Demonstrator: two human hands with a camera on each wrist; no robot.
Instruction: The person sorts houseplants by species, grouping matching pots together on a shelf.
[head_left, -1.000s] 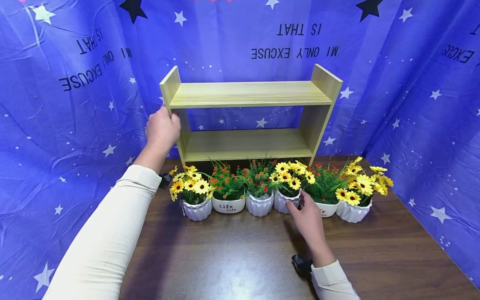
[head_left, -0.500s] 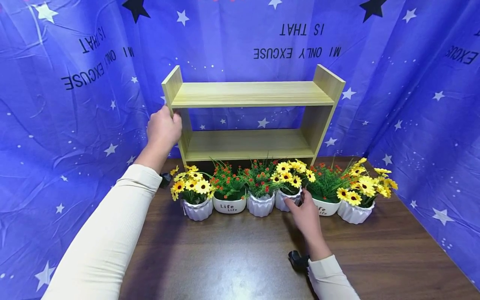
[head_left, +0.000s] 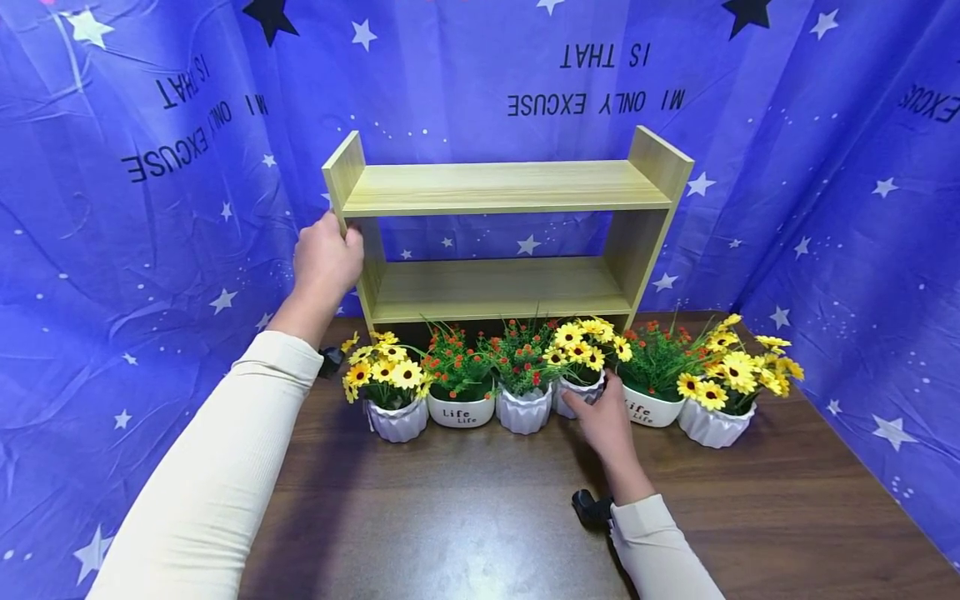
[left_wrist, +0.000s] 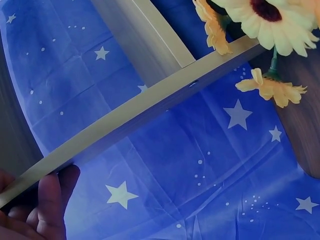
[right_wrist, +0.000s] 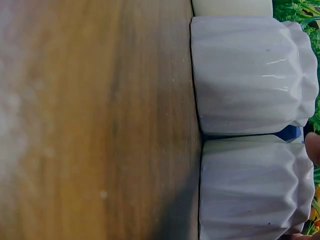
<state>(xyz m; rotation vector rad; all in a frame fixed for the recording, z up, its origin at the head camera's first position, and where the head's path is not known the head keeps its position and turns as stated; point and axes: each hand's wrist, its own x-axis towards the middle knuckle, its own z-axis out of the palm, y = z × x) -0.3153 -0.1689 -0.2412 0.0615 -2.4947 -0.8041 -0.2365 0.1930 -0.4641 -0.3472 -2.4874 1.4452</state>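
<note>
Blue curtain — white stars, black stars, upside-down black lettering | brown wood-grained table — glossy

White pots: "Life Life" | blue curtain, reversed: "ONLY EXCUSE", "IS THAT"

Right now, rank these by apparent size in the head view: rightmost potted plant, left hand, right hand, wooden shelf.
1. Wooden shelf
2. Rightmost potted plant
3. Left hand and right hand: too alike to rank
</note>
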